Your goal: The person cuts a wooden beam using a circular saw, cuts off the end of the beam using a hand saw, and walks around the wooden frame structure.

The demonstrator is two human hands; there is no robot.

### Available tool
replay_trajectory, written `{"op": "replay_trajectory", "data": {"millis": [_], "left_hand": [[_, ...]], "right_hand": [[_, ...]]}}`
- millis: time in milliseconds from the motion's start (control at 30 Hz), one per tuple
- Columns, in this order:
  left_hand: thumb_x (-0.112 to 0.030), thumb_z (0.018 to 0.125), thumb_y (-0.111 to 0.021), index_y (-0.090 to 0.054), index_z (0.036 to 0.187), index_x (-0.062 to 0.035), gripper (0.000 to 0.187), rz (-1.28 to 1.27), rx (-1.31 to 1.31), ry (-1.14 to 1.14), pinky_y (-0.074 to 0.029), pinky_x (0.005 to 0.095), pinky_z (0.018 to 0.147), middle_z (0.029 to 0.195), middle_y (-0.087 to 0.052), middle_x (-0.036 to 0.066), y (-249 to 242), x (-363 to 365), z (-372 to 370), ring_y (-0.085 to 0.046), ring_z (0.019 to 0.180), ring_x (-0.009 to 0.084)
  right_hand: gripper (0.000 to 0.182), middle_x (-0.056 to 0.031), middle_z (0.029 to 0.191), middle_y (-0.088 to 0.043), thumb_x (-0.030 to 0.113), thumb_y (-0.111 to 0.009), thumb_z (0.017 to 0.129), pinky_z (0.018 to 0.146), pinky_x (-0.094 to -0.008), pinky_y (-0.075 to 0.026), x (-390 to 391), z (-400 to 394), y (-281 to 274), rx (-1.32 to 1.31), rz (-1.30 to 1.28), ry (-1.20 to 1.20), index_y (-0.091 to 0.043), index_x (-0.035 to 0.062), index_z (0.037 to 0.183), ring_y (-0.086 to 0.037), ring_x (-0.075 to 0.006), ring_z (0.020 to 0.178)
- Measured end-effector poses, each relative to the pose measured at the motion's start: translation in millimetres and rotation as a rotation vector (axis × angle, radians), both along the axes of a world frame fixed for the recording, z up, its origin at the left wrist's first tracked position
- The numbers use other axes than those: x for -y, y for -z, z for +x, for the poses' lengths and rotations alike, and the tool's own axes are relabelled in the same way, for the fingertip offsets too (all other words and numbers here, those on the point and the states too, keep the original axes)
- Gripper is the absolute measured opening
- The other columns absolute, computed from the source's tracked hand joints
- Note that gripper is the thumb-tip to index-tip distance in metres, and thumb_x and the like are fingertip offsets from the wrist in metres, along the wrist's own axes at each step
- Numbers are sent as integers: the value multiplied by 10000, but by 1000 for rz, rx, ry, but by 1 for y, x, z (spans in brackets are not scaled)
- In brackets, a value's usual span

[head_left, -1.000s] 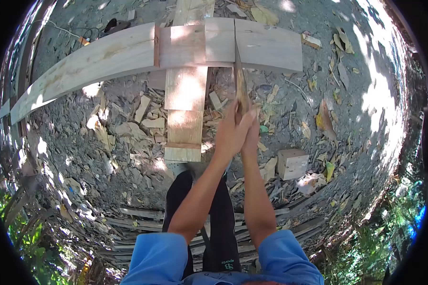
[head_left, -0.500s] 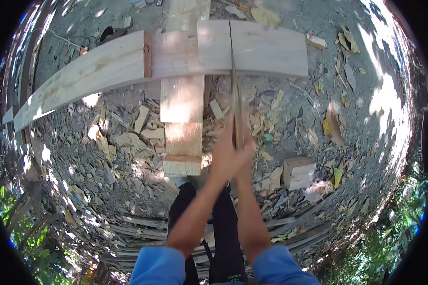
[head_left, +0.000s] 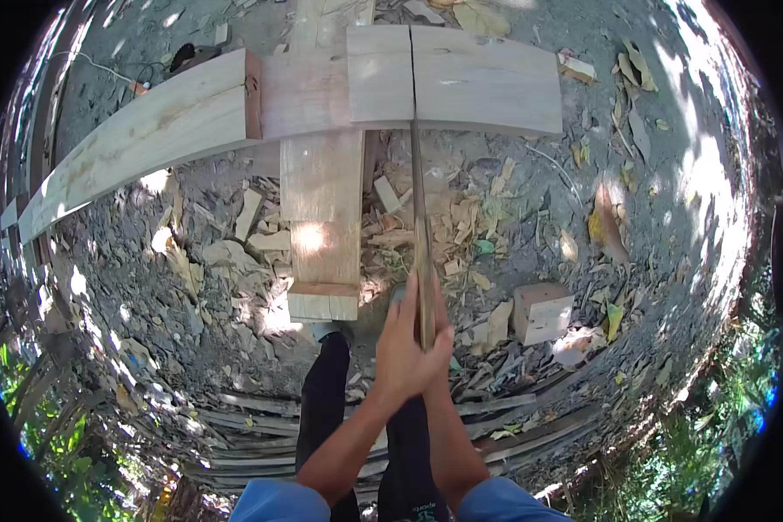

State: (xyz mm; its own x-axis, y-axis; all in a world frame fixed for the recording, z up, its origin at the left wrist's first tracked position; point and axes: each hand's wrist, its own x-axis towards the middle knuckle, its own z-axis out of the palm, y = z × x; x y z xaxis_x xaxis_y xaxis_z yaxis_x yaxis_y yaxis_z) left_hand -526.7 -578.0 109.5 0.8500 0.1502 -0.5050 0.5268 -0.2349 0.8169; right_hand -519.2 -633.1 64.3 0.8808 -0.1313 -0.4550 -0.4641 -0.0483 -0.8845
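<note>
A handsaw point(head_left: 419, 187), seen nearly edge-on, runs from my hands up to a pale wooden board point(head_left: 491, 83). Its far end sits at the lower end of a dark, straight cut across that board. My left hand point(head_left: 402, 352) is wrapped round the near end of the saw. On the other side, my right hand point(head_left: 441, 317) is closed on it too, partly hidden behind the left. The board rests across a thick beam point(head_left: 322, 178) lying lengthwise in front of me.
A long plank point(head_left: 139, 139) lies to the left, its end beside a notched section of wood. A square wooden block point(head_left: 544, 315) stands on the ground at right. Wood chips point(head_left: 457, 226) and dry leaves point(head_left: 607, 224) litter the soil. My foot is by the beam's near end.
Both hands have drawn the saw back toward my body, so more of the blade shows below the board. The view has shifted slightly.
</note>
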Motion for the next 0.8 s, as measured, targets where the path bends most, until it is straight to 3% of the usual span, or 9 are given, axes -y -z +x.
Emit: {"op": "replay_trajectory", "data": {"millis": [133, 167, 200, 300, 467, 667, 700, 733, 800], "left_hand": [[-214, 758, -580, -247, 1397, -69, 736, 80, 79, -18, -472, 456, 711, 941, -557, 249, 31, -2, 32, -565, 883, 399], [-215, 757, -581, -252, 1399, -84, 734, 41, 48, -79, -470, 460, 706, 920, -559, 249, 63, -10, 80, -569, 866, 399], [-220, 755, -582, -250, 1400, -84, 738, 108, 139, -72, -472, 459, 693, 907, -556, 246, 77, -19, 113, -570, 853, 396], [-227, 750, -584, -244, 1404, -83, 751, 180, 139, -32, -475, 450, 668, 890, -547, 243, 67, -3, 62, -572, 828, 391], [-224, 740, -584, -248, 1394, -42, 758, 49, 27, 8, -465, 420, 728, 986, -532, 250, 4, -1, -5, -568, 882, 372], [-203, 756, -565, -250, 1379, 1, 727, 167, 261, -76, -454, 425, 798, 1030, -537, 274, 94, -29, 126, -564, 955, 352], [-196, 747, -573, -259, 1387, -38, 730, 163, 185, -71, -462, 428, 759, 1012, -531, 252, 91, -20, 96, -560, 898, 374], [-189, 738, -581, -268, 1395, -76, 736, 154, 127, -60, -470, 432, 720, 994, -525, 230, 79, -9, 70, -556, 841, 396], [-180, 758, -577, -255, 1382, 4, 725, 126, 116, -16, -447, 432, 774, 991, -553, 242, 47, 7, -2, -567, 899, 353]], "right_hand": [[290, -61, 962, -569, 102, -481, 873, 784, -269, -424, -28, 66, -32, -516, 481, 710, -496, -46, 1122, -508, -143, 854], [300, -69, 1003, -559, 92, -485, 872, 783, -261, -424, -10, 61, 64, 48, 262, 89, -482, -38, 1143, -507, -137, 864], [292, -72, 1012, -538, 120, -498, 886, 772, -261, -430, -16, 95, 93, 312, -112, -178, -474, -28, 1136, -504, -131, 855], [284, -64, 990, -516, 158, -518, 894, 759, -268, -431, 2, 67, 80, 263, -301, -287, -467, -19, 1111, -493, -137, 824], [366, -89, 983, -565, 125, -508, 873, 743, -269, -435, -7, 29, 54, 104, 108, 0, -442, -10, 1206, -502, -132, 808], [453, -106, 995, -609, 101, -501, 858, 725, -260, -442, -14, 93, 128, 66, -57, -106, -420, 10, 1294, -524, -123, 808], [461, -104, 1012, -614, 102, -503, 860, 719, -251, -444, -3, 64, 119, -140, -141, -108, -418, 23, 1306, -540, -119, 820], [465, -97, 1016, -619, 105, -492, 865, 710, -238, -444, 9, 18, 93, -91, 81, 14, -413, 32, 1318, -546, -112, 821], [469, -90, 1019, -624, 109, -481, 871, 700, -225, -444, -5, 33, 90, 89, 366, 105, -409, 41, 1330, -551, -104, 821]]}}
